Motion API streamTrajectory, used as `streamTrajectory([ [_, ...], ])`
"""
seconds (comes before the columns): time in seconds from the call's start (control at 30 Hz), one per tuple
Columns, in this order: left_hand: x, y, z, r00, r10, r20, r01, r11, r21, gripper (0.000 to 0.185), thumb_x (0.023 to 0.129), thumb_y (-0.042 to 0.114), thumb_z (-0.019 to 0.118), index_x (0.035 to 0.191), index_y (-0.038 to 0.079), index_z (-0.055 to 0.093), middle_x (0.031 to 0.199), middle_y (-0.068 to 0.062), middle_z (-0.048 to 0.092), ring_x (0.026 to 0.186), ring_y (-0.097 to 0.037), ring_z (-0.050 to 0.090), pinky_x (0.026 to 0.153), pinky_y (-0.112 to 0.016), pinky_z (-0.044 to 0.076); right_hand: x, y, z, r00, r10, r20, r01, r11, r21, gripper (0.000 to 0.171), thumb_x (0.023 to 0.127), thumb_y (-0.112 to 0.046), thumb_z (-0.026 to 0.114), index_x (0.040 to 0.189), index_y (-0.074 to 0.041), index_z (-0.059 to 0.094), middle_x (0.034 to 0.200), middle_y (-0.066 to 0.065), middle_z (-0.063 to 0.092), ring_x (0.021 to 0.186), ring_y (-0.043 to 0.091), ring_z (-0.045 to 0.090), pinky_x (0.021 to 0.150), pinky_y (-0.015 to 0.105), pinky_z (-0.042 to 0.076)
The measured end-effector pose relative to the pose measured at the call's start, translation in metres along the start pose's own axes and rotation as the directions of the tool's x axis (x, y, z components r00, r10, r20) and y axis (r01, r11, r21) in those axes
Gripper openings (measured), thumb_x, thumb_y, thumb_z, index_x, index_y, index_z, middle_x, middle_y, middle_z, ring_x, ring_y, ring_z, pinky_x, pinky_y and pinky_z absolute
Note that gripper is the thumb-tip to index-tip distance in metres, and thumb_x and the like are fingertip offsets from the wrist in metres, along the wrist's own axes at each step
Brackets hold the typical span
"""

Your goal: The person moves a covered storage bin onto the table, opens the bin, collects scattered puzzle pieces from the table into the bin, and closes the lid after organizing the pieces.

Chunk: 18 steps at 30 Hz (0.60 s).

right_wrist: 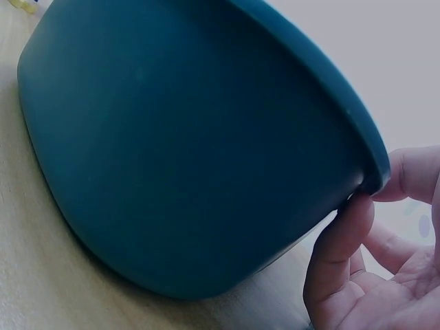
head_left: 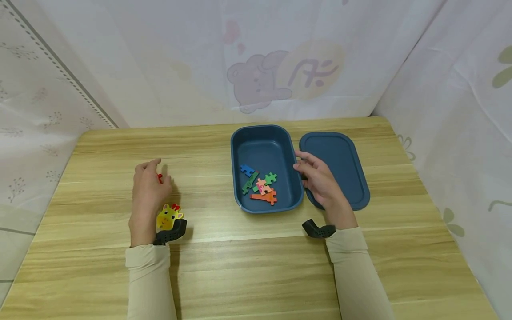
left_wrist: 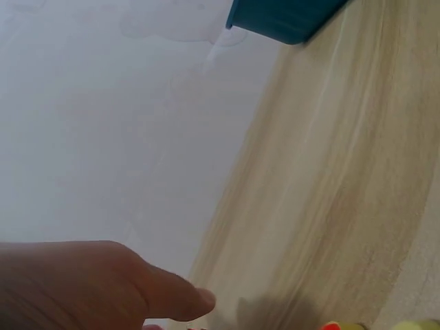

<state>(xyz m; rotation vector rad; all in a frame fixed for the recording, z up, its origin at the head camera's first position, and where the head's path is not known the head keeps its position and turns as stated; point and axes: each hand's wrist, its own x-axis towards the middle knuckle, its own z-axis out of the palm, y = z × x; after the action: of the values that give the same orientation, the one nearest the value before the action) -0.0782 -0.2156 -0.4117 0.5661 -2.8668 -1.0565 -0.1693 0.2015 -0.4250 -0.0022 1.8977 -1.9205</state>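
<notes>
Head view: the blue box (head_left: pixel 266 166) stands open on the bench (head_left: pixel 248 262), its lid (head_left: pixel 336 169) lying just beside it. Five puzzle pieces (head_left: pixel 262 184) already lie inside. The left hand (head_left: pixel 149 195) pinches a small red piece (head_left: pixel 160 178) above the bench; a yellow giraffe piece (head_left: pixel 169 216) remains out, near that wrist. The right hand (head_left: pixel 320 180) steadies the box rim.

Left wrist view: the thumb shows; the grasp is hidden.

Right wrist view: loosely curled fingers (right_wrist: pixel 340 240) touch the box wall (right_wrist: pixel 185 158).

Judgement: loading is well advanced, two pieces and the lid outstanding.
</notes>
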Motion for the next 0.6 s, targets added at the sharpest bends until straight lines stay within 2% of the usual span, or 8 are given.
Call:
streamTrajectory([
  [0.1, 0.001, -0.0009, 0.0008, 0.999, -0.035, -0.019, 0.035, 0.999, -0.014, 0.061, 0.102, 0.008, 0.057, 0.158, -0.007, 0.04, 0.161, -0.036, 0.032, 0.147, -0.054, 0.035, 0.119, -0.066, 0.042, 0.0001, -0.0001, -0.0004, 1.0, 0.001, 0.0, -0.001, 1.0, 0.001, 0.06, 0.109, -0.015, 0.055, 0.165, -0.01, 0.034, 0.114, -0.009, 0.058, 0.09, 0.006, 0.055, 0.075, 0.021, 0.051],
  [0.27, 0.0022, -0.005, 0.0004, 0.996, -0.087, 0.004, 0.087, 0.996, -0.01, 0.055, 0.101, 0.009, 0.054, 0.151, -0.011, 0.046, 0.164, -0.038, 0.029, 0.149, -0.056, 0.032, 0.117, -0.071, 0.042, 0.0001, -0.0014, 0.0008, 1.0, -0.002, 0.002, 0.002, 1.0, 0.0, 0.06, 0.109, -0.015, 0.056, 0.165, -0.01, 0.034, 0.114, -0.009, 0.059, 0.091, 0.006, 0.056, 0.076, 0.021, 0.052],
  [0.4, 0.0042, -0.0076, 0.0004, 0.996, -0.091, 0.007, 0.091, 0.996, 0.01, 0.049, 0.101, 0.01, 0.053, 0.144, -0.014, 0.051, 0.161, -0.039, 0.034, 0.146, -0.058, 0.035, 0.116, -0.071, 0.043, 0.0, -0.0018, 0.0008, 1.0, -0.004, 0.003, 0.004, 1.0, -0.001, 0.061, 0.109, -0.015, 0.056, 0.166, -0.01, 0.034, 0.115, -0.009, 0.059, 0.09, 0.005, 0.057, 0.075, 0.021, 0.053],
  [0.6, 0.0048, -0.0091, 0.0016, 0.995, -0.094, -0.016, 0.094, 0.996, 0.008, 0.05, 0.101, 0.007, 0.053, 0.146, -0.014, 0.05, 0.158, -0.038, 0.041, 0.142, -0.057, 0.04, 0.118, -0.068, 0.042, 0.0004, -0.0005, -0.0002, 1.0, 0.003, 0.002, -0.003, 1.0, -0.004, 0.061, 0.109, -0.016, 0.056, 0.166, -0.011, 0.034, 0.119, -0.008, 0.059, 0.091, 0.005, 0.058, 0.076, 0.021, 0.054],
])
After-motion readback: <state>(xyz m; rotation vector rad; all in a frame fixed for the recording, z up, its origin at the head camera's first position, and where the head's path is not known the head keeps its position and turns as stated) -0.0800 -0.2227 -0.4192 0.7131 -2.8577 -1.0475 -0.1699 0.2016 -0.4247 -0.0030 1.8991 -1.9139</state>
